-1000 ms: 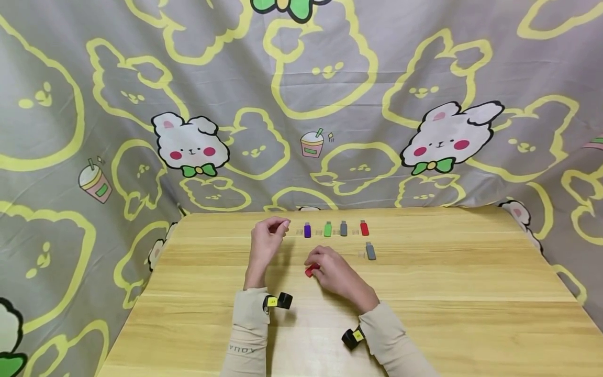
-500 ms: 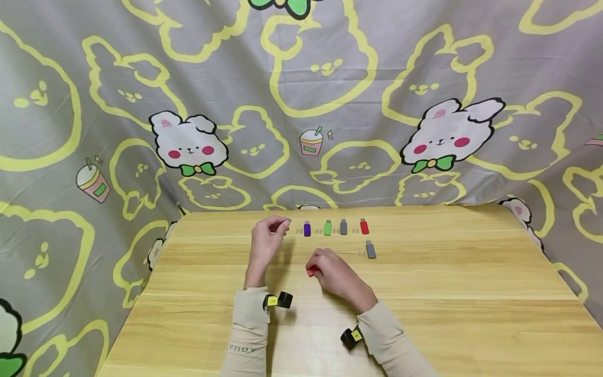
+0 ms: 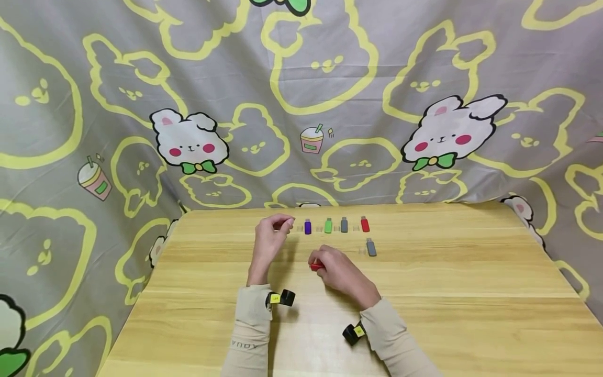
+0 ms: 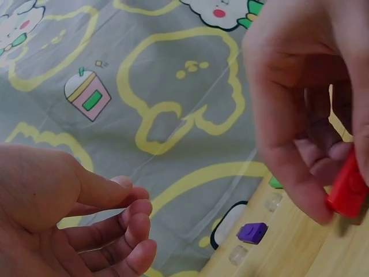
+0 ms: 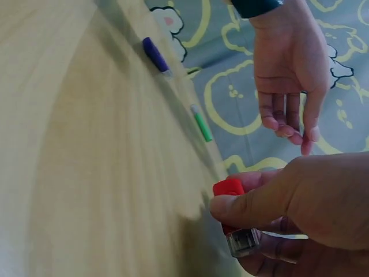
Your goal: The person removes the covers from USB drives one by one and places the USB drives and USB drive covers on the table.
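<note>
USB (image 5: 228, 187), red, R fingers (image 5: 256, 205) pinching, axis steep, clear end (image 5: 244, 243) down (R wrist cam)

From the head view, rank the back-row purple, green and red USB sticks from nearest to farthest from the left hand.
1. Purple stick: just right of the left hand.
2. Green stick: right of purple.
3. Red stick: the row's right end.

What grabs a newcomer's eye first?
It is probably the grey fabric curtain with yellow cartoon print, behind the pale wooden table. Then comes the red plastic USB stick pinched in the person's right grip, in front of the row of purple, green, grey and red USB sticks.
</note>
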{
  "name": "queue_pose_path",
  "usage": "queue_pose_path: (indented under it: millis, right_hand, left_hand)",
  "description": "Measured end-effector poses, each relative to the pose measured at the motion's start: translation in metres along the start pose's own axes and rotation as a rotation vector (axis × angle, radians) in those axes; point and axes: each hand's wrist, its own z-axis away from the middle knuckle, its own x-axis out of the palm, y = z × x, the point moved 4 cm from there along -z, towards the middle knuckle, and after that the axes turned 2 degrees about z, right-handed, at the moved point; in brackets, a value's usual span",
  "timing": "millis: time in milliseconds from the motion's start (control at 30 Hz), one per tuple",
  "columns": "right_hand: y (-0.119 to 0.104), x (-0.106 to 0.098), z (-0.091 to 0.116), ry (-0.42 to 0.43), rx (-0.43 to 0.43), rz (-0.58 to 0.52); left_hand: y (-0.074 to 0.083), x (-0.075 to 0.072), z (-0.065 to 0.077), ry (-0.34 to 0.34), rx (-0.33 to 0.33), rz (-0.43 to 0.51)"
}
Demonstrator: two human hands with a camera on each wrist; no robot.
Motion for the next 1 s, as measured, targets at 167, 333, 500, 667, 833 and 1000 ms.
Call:
queue_pose_path:
  millis: [167,333,500,667,833,1000]
  right_hand:
    - [0.003,-0.016,-0.001,0.057,0.044,-0.072]
    - [0.008,-0.037,0.002,0.154,0.076,-0.162]
    - [0.016,-0.055,0.007,0.266,0.143,-0.261]
    - [0.020,-0.070,0.011,0.405,0.176,-0.325]
    - [0.024,-0.077,0.014,0.489,0.221,-0.418]
    - [0.026,-0.080,0.016,0.542,0.250,-0.503]
  left_hand:
    - [0.003,0.004,-0.001,-0.017,0.026,0.001]
    - [0.006,0.010,0.000,-0.062,0.052,0.012]
    - [0.009,0.018,0.002,-0.123,0.060,0.027]
    - [0.010,0.028,0.005,-0.236,0.059,0.069]
    - [0.015,0.039,0.010,-0.357,0.052,0.121]
    - [0.017,0.050,0.014,-0.441,0.010,0.203]
